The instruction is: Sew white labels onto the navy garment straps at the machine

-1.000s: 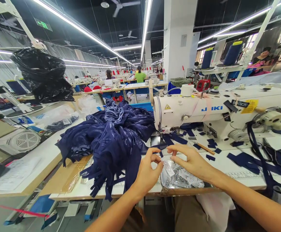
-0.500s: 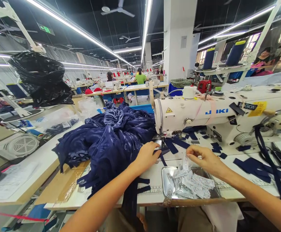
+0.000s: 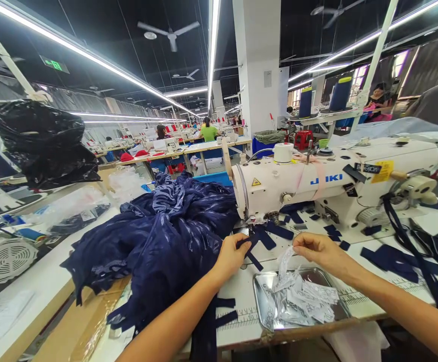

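My right hand (image 3: 319, 251) pinches the upper end of a white printed label (image 3: 286, 259) between thumb and fingertips. The label's lower end hangs over a shallow metal tray (image 3: 258, 289), where a loose heap of similar labels (image 3: 302, 299) lies. Close to the presser foot of the white sewing machine (image 3: 294, 176), my left hand (image 3: 232, 259) is closed on a navy fabric strip (image 3: 254, 260); its fingertips partly cover the strip. A big pile of navy fabric (image 3: 166, 236) lies left of the machine, against my left forearm.
Cut navy pieces (image 3: 388, 261) lie on the right of the table, beside a dark strap (image 3: 405, 231). Cardboard (image 3: 79, 322) sits under the pile's left side. A black plastic bag (image 3: 38, 141) hangs at the left. Thread cones (image 3: 340, 95) stand behind the machine. People work farther back.
The camera view has shifted, so the ceiling and machine sit differently. My left fingers have curled in near the presser foot. My right hand still pinches the label, now drawn slightly clearer of the heap.
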A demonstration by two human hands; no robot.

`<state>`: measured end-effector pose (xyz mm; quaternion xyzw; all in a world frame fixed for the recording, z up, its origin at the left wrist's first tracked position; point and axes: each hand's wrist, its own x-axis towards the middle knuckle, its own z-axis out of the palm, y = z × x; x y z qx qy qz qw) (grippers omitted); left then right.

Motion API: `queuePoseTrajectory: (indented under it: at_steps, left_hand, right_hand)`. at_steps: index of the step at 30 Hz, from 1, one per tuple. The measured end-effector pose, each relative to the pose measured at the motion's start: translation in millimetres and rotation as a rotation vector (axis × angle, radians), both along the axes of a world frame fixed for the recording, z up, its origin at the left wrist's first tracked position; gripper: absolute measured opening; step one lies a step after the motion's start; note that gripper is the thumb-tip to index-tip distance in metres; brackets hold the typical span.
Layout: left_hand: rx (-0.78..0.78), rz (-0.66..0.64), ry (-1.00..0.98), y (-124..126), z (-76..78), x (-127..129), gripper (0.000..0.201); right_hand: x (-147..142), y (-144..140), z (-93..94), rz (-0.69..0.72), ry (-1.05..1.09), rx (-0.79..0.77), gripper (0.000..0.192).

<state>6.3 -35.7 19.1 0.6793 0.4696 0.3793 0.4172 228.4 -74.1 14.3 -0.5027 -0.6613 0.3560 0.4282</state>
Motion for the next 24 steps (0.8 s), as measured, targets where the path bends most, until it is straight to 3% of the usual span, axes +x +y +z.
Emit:
queuePoseTrajectory:
  at_steps: [3,10,17,24]
  left_hand:
    - [-0.206,-0.033,-0.231,-3.7,1.2,-8.4,0.030]
    - [-0.260,-0.021,-0.376,-8.7,2.9,-17.6,0.036]
    - [-0.261,-0.090,-0.434,-8.6,6.3,-24.0,0.035]
    - [-0.295,-0.016,-0.418,-10.0,2.6,-21.7,0.027]
  right_hand:
    - [-26.7,1.8,8.2,0.050,0.171,-0.063,0.022]
    - [-84.1,16.2,17.3,0.037,0.322,-0.066,0.022]
    - [-98.5,26.9,18.2,-0.046,0.265,-0.056,0.018]
    - [-103.3,23.4,19.6,-0.065,0.267,-0.064,0.015]
